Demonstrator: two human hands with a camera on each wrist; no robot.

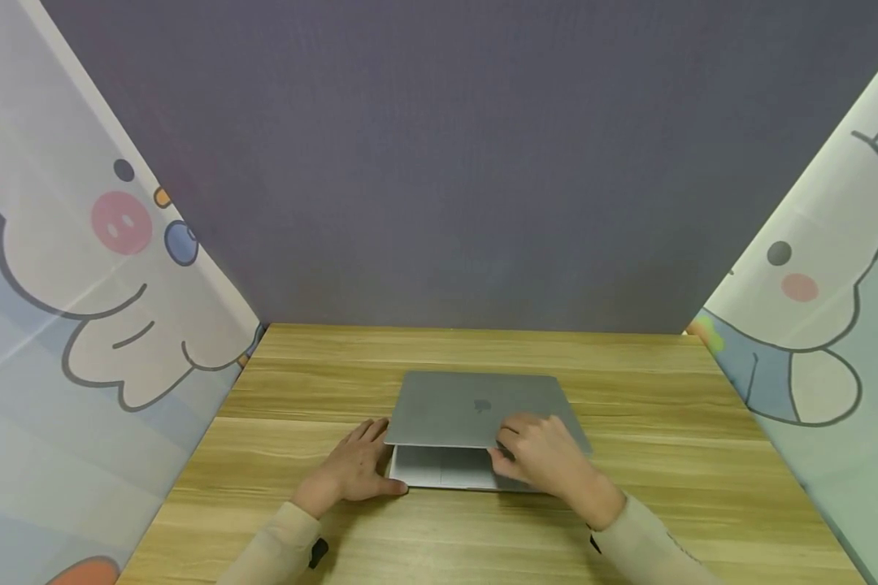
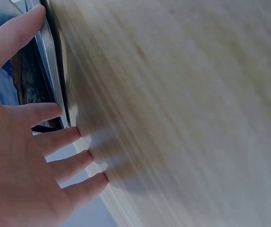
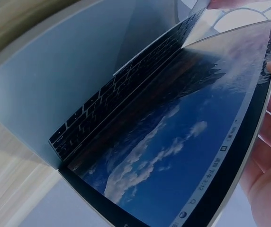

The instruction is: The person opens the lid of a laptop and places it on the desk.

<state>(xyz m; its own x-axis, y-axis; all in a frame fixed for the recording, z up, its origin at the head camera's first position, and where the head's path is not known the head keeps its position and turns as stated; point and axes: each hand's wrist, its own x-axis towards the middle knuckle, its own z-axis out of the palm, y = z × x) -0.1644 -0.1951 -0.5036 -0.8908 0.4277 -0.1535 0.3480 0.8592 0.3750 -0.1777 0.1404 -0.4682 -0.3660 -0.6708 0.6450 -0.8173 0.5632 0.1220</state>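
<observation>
A silver laptop [image 1: 439,406] lies on the table, its lid tilted partway up from the base. My right hand [image 1: 545,455] pinches the lid's front edge right of centre, thumb on the screen side and fingers over the outer face. In the right wrist view the screen [image 3: 173,137] is lit with a mountain and sky picture, and the black keyboard [image 3: 126,82] shows below it. Beside the laptop's left edge, my left hand [image 1: 354,467] has its fingers spread, the thumb at the base's front corner and the other fingertips down along the side.
The wood-grain table [image 1: 322,366] runs back to a dark grey panel [image 1: 446,162]. Cartoon-printed curtains [image 1: 36,357] flank it on both sides. Dark bands or devices show at the two sleeve cuffs.
</observation>
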